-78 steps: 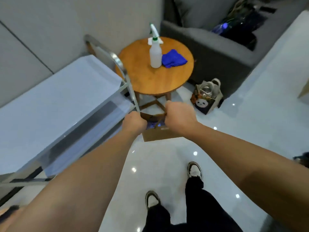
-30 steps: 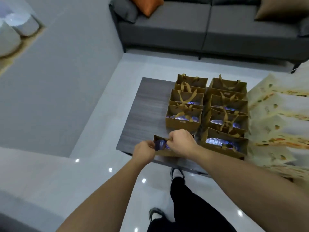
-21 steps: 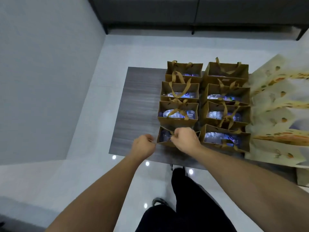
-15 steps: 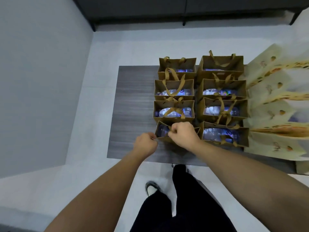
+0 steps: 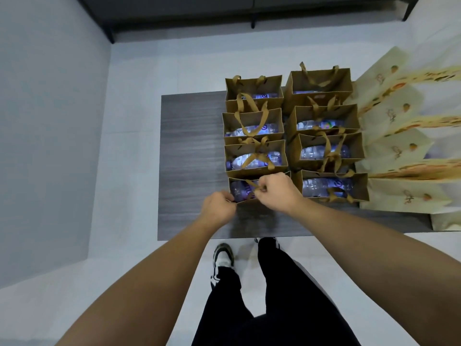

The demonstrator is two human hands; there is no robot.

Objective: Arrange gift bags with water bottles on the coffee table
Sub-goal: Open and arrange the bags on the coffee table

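While both hands close on it, the nearest brown gift bag (image 5: 245,193) stands on the dark table (image 5: 189,156) at the near end of the left column. Left hand (image 5: 219,205) pinches the bag's near-left rim, fingers (image 5: 228,199) curled shut – right hand (image 5: 277,193) grips its ribbon handle (image 5: 252,184). A water bottle (image 5: 240,190) lies inside, between the two fists. Just beyond the fingers, three more brown bags (image 5: 254,156) line up; to their right stands a second column of four (image 5: 331,151), then pale printed bags (image 5: 404,156).
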